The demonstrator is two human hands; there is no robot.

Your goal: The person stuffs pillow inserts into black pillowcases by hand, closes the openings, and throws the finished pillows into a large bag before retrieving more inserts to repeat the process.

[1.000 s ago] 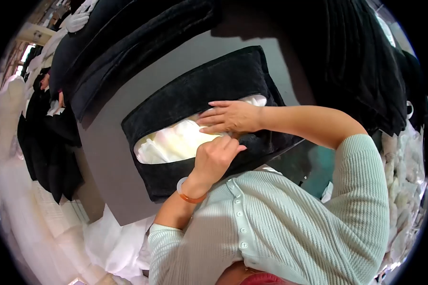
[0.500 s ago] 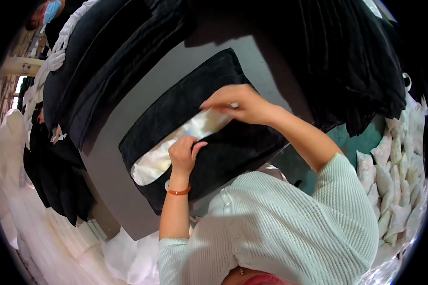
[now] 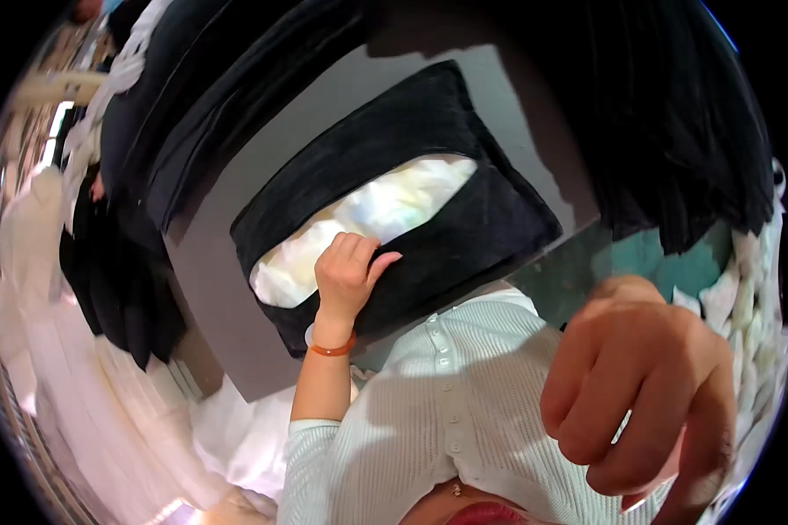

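Observation:
A black cushion cover lies flat on a grey table, its long slit gaping. White filling, perhaps an inner cushion, shows through the slit. At the near lip of the slit, my left hand has its fingers curled onto the black fabric, thumb sticking out to the right. My right hand is raised close to the camera, away from the cover. Its fingers are bent inward, and their tips are hidden, so anything inside them cannot be made out.
Black fabric pieces are stacked at the table's far left, and a dark fabric pile stands at the right. White material lies at lower left. White stuffed pieces are heaped at the right edge. Another person is partly visible at upper left.
My right hand has left the right end of the slit and come up toward the camera at lower right. My left hand stays at the slit's near lip. The view has shifted slightly.

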